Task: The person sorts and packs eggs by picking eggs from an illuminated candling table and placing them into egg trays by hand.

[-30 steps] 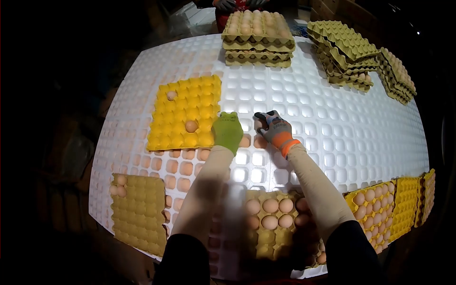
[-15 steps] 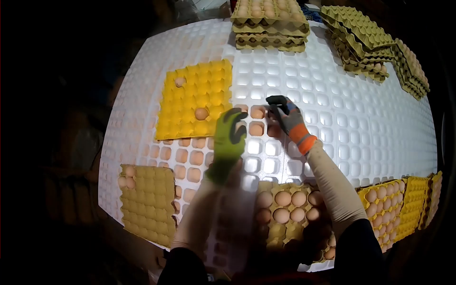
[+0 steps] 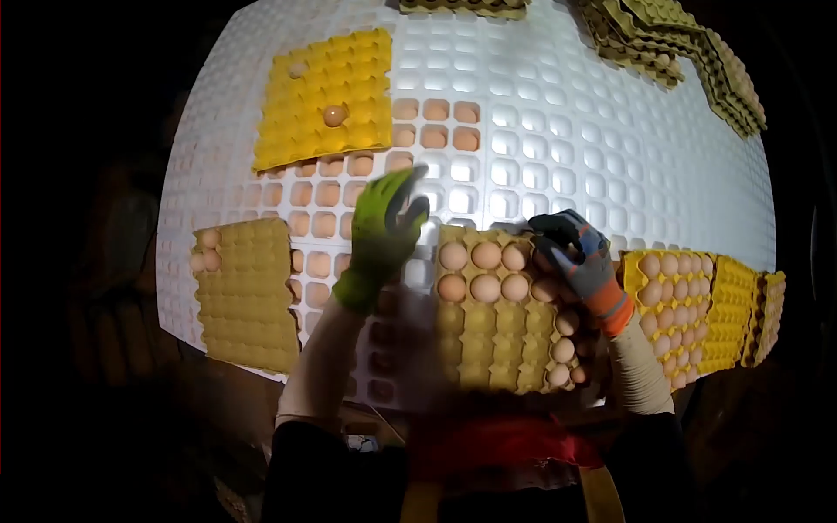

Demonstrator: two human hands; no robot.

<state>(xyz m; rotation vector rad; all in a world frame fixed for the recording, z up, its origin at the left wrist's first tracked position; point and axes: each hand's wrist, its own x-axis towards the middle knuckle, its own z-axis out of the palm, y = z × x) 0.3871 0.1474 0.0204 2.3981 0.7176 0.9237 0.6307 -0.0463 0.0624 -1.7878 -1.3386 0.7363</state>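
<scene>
My left hand [image 3: 384, 228], in a green and dark glove, hovers over the white pocketed egg tray [image 3: 462, 200] with its fingers bent and apart, holding nothing. Just below and right of it lies a pulp egg carton [image 3: 493, 327] with brown eggs [image 3: 486, 255] in its far rows and bare cups nearer me. My right hand [image 3: 577, 261], gloved in grey with an orange cuff, is over the far right corner of this carton. Its fingers are curled but apart, beside the eggs there, and nothing shows between them.
A yellow egg carton [image 3: 327, 96] with two eggs lies at the far left. A brown carton [image 3: 248, 301] with a few eggs sits at the near left. Filled yellow cartons [image 3: 671, 296] line the right edge. Stacked pulp cartons [image 3: 641, 39] stand at the back.
The view has tilted down. Both hands have come back from the far white pockets, the right one to the pulp carton. More eggs now show in the white pockets.
</scene>
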